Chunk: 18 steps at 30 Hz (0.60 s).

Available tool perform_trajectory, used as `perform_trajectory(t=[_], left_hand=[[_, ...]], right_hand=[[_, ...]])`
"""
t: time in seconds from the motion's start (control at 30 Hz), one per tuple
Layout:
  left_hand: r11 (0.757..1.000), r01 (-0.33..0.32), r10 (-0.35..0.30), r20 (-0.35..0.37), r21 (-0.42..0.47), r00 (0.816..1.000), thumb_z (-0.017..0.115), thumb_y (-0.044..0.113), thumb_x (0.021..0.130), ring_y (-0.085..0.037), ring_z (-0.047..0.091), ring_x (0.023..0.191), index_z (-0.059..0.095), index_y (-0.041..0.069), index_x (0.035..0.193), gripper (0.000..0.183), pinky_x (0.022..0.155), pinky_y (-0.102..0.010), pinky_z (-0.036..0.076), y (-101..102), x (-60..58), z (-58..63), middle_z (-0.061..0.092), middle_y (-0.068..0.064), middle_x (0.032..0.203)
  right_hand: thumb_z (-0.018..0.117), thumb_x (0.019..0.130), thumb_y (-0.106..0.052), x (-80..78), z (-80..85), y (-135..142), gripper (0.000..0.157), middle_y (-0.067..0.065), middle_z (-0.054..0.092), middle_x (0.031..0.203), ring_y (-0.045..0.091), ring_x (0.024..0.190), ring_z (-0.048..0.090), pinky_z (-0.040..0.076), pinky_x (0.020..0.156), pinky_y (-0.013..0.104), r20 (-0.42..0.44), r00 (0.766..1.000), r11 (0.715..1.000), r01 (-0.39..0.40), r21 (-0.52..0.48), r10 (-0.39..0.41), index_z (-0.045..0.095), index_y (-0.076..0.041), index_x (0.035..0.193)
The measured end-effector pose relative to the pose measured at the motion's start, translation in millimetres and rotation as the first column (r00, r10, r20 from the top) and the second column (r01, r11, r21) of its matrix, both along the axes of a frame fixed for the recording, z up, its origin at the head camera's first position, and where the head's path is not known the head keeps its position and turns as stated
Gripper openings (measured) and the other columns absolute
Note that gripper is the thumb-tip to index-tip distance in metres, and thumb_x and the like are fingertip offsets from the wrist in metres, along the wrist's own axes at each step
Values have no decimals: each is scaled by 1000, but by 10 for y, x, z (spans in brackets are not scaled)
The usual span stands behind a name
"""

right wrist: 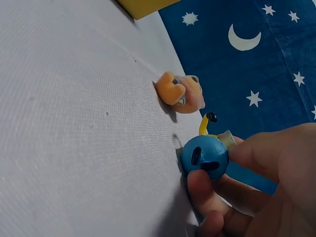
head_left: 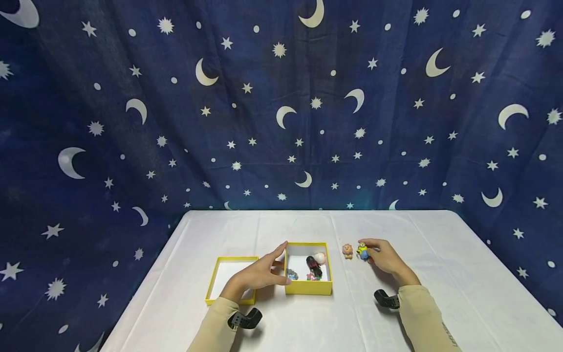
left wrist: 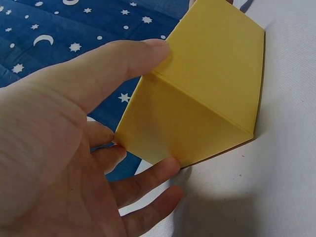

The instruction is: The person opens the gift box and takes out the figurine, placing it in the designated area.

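**Blue-and-yellow figure (head_left: 362, 251) in the fingers, yellow box (head_left: 308, 288) braced**

Nearest, the left hand (head_left: 259, 274) spreads along the box's left wall, thumb at the near corner, fingers against the side, bracing rather than clamping. A shallow yellow-rimmed lid (head_left: 226, 278), partly covered by that hand's wrist in the head view, limits room leftward. Inside the box lie a grey-blue figure (head_left: 292, 275), a pink figure (head_left: 311, 276), a dark figure (head_left: 314, 267) and, farther back, a white figure (head_left: 320, 258); bare floor shows toward the left. Well apart from the other hand, the right hand (head_left: 386, 256) pinches the blue-and-yellow figure; whether it touches the cloth cannot be told. The step in hand appears to be gathering figures into the box; the next move would call for a lift above its right wall, clearing the orange figure (head_left: 347, 251) between. Beyond, bare white tablecloth (head_left: 440, 274) runs to the far edge, before a starry curtain (head_left: 281, 146).
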<state>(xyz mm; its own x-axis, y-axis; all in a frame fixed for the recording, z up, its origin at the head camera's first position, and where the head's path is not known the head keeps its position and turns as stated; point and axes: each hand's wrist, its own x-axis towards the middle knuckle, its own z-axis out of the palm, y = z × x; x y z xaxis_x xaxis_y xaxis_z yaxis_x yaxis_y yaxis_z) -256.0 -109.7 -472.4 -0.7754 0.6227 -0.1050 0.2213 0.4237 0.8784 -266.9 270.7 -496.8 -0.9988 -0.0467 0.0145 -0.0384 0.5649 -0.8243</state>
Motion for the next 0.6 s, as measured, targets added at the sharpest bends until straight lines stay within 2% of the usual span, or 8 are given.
perform_trajectory(t=[0.37, 0.6], left_hand=[[999, -2, 1, -20, -33, 1000, 78, 28, 86, -26, 53, 134, 11, 23, 164, 103, 112, -48, 45, -4, -9, -21, 22, -9, 169], [1000, -8, 7, -19, -29, 1000, 79, 27, 86, -26, 53, 134, 12, 24, 164, 103, 112, -48, 45, -5, -15, -28, 22, -9, 169]], right_hand=[[45, 99, 1, 18, -10, -5, 43, 32, 59, 125, 16, 67, 56, 46, 54, 24, 56, 998, 999, 36, 10, -36, 52, 11, 140], [48, 100, -2, 5, -27, -9, 41, 32, 59, 125, 15, 67, 58, 47, 56, 23, 27, 999, 1000, 18, 25, -19, 53, 11, 139]])
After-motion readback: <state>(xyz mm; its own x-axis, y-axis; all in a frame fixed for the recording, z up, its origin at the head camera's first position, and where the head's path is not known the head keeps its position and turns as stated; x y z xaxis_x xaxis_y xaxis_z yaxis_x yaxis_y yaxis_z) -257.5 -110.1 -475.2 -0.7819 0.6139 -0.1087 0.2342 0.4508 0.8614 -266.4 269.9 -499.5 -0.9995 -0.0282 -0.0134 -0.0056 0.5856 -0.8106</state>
